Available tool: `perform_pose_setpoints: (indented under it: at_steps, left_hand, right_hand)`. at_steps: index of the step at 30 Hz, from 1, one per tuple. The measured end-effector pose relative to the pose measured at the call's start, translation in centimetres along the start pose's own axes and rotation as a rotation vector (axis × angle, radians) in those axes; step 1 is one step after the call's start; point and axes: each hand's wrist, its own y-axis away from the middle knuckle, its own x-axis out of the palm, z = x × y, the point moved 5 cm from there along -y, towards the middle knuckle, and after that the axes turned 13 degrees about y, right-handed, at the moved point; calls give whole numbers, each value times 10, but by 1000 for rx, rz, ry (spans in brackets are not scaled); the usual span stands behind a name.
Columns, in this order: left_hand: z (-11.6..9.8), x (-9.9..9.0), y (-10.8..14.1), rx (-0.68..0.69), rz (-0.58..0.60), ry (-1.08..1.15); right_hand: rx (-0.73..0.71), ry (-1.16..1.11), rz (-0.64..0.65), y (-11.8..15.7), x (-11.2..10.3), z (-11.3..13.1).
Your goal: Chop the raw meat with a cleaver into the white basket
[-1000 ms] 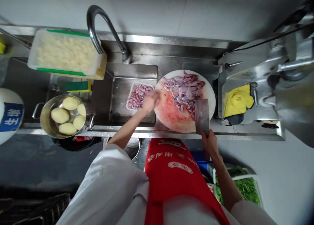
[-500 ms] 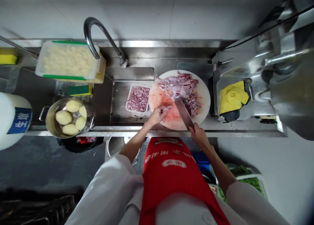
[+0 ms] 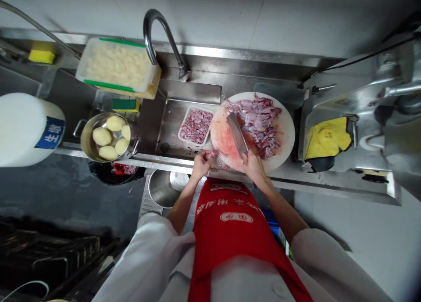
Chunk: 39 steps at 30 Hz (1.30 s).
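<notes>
My right hand (image 3: 254,167) is wrapped round the handle of a cleaver (image 3: 237,133), whose broad blade lies over the round white cutting board (image 3: 285,161). At the board's lower left edge my left hand (image 3: 201,165) pinches a small pink piece of raw meat (image 3: 219,153). Across the back and right of the board is a heap of pinkish raw meat (image 3: 259,113), which looks like small skinned carcasses. Red juice stains the board's middle. Left of the board, a white tray (image 3: 182,137) holds chopped meat (image 3: 196,125).
The tray sits in a steel sink (image 3: 169,111) under a curved faucet (image 3: 154,19). To the left are a pot (image 3: 86,137) with several peeled potatoes, a green-edged container (image 3: 112,67) and a white tub (image 3: 23,131). A yellow cloth (image 3: 329,137) lies at right.
My left hand has drawn the meat piece toward the board's lower left edge. The cleaver has shifted left relative to the heap. The whole view has turned and shifted.
</notes>
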Motion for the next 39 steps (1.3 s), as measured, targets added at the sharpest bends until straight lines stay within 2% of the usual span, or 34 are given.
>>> perform_pose_setpoints:
  at_steps: [4, 6, 9, 12, 14, 16, 19, 21, 22, 24, 27, 29, 33, 37, 39]
  left_hand:
    - [-43, 30, -17, 83, 63, 154]
    - [-51, 47, -28, 141, 110, 157]
    - [-36, 57, -36, 205, 133, 37]
    - [-3, 46, -31, 180, 74, -90]
    - [17, 35, -21, 137, 31, -92]
    - [31, 26, -10, 90, 11, -44]
    - [41, 21, 3, 37, 31, 40]
    - [46, 20, 7, 20, 54, 89]
    - [49, 19, 8, 15, 57, 110]
    - [57, 17, 10, 3, 44, 156]
    - [68, 13, 11, -25, 6, 232]
    - [73, 12, 11, -38, -24, 275]
    - [73, 11, 12, -37, -66, 322]
    - [64, 10, 14, -18, -80, 336]
    - [60, 9, 14, -6, -89, 345]
  right_hand:
    - [8, 53, 33, 6, 3, -23]
    - [8, 99, 50, 15, 7, -43]
    - [61, 152, 66, 27, 11, -70]
    - [112, 162, 79, 34, 9, -82]
    - [110, 166, 103, 34, 1, -75]
    - [107, 163, 103, 30, -12, -58]
    - [131, 134, 1, 18, -34, -22]
    - [127, 106, -74, 8, -39, 2]
    - [113, 97, -75, 2, -37, 12]
    - [78, 95, 7, -8, -24, 24]
    - [34, 119, 158, -18, -10, 27]
    - [11, 133, 138, -21, -14, 27]
    - [7, 129, 7, -16, -23, 42]
    - [11, 121, 170, -16, -8, 56]
    - [-17, 132, 208, -17, -10, 58]
